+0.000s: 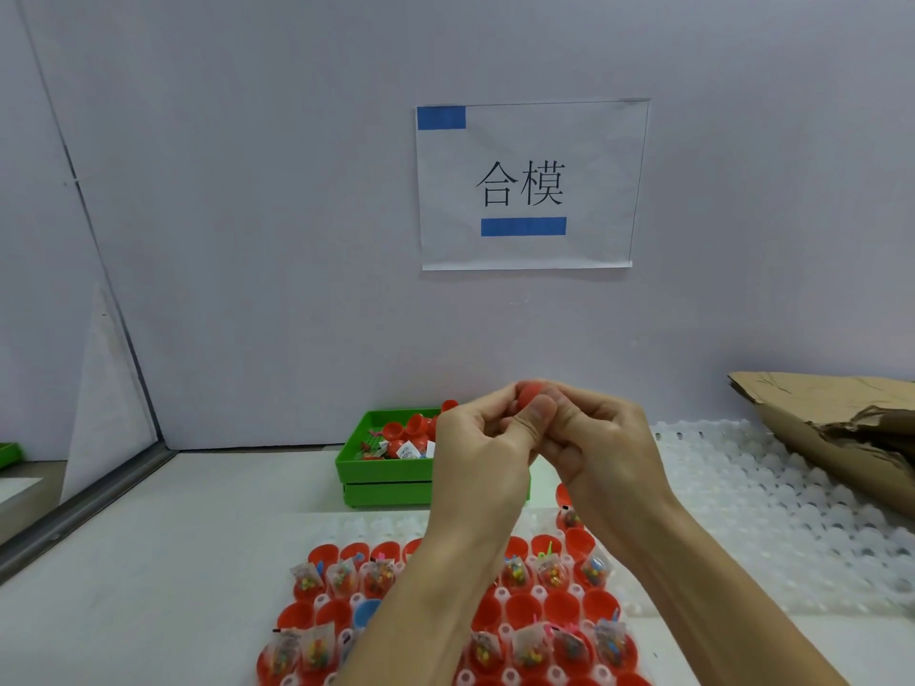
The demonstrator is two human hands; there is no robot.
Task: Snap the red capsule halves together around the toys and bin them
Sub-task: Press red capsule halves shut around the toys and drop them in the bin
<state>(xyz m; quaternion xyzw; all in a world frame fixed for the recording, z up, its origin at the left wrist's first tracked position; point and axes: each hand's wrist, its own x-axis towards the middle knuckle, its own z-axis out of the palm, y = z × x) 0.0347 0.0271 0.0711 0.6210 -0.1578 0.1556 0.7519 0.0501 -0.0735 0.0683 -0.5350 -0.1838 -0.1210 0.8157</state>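
Both hands are raised above the table and meet around one red capsule (531, 392), of which only the top shows between the fingers. My left hand (482, 440) grips it from the left, my right hand (601, 440) from the right, thumbs pressed side by side. Below them a white tray (539, 594) holds several open red capsule halves (562, 606), many with small toy bags (344, 576) in them. Behind the hands stands a green bin (383, 467) with several red capsules inside.
A second white dimpled tray (772, 512) lies at the right, with torn brown cardboard (841, 438) over its far corner. One blue capsule half (365, 612) sits among the red ones. A paper sign (530, 185) hangs on the wall.
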